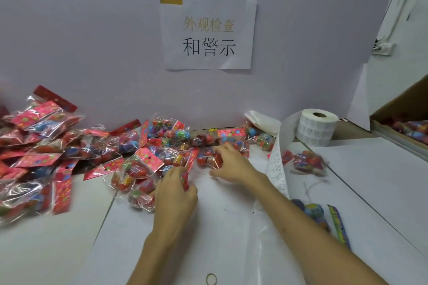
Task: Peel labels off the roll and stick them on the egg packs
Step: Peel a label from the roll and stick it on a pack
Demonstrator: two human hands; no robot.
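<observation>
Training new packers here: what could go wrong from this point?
The loose label strip runs beside the right hand; a sweep of that arm could drag it and topple the roll. The left hand and right hand hold an egg pack against the heap, so labelled and unlabelled packs may mix.

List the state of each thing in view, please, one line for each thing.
left hand: pinches the pack's red card.
right hand: grips the pack's egg end.
pack: sealed, held between both hands.
roll: upright, partly unwound.
strip: trails loose from the roll.
pile: heaped, packs sealed.
sign: taped at its top left corner.
box: open, packs inside.
</observation>
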